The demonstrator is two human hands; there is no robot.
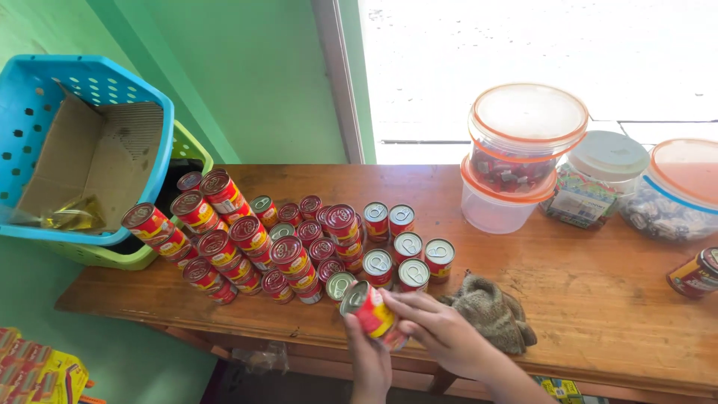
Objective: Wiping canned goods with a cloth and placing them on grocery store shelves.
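Both my hands hold one small red can [371,309] with a silver pull-tab lid, tilted, at the front edge of the wooden table [598,299]. My left hand [368,360] grips it from below and my right hand [441,328] holds it from the right. Just beyond stands a cluster of several similar red cans [284,239], some stacked in two layers on the left, single ones upright on the right. A brownish cloth [495,310] lies right beside my right hand.
A blue basket [153,97] holding a cardboard box rests in a green basket [193,150] at the table's left end. Two stacked clear tubs with orange lids [523,142], a jar [598,176] and another tub [677,191] stand at the back right. A lone can [694,273] lies far right.
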